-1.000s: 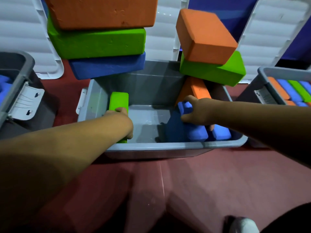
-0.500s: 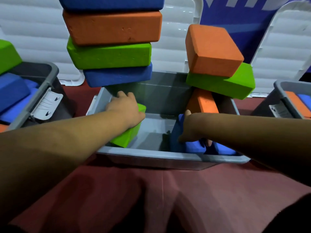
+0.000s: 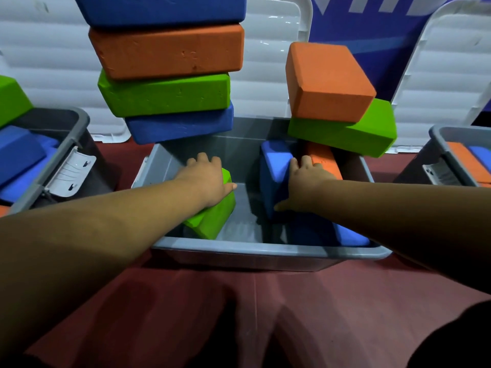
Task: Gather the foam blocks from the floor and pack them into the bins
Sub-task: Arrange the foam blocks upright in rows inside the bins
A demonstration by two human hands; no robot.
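Note:
A grey bin lies open on the red floor in front of me. My left hand lies over a tilted green block in the bin's left half, fingers over its far edge. My right hand grips an upright blue block, fingers between it and an orange block leaning behind. Another blue block lies at the bin's front right. A stack of blue, orange, green and blue blocks overhangs the far left corner. An orange block on a green one tops the far right.
A dark bin on the left holds blue blocks, with a green block at its far side. Another grey bin on the right holds orange and blue blocks. White bin lids lean against the wall behind. Red floor stretches toward me.
My left hand has tipped the green block from upright to leaning over inside the bin. My right hand has stood the blue block up against the orange one. The view has moved closer.

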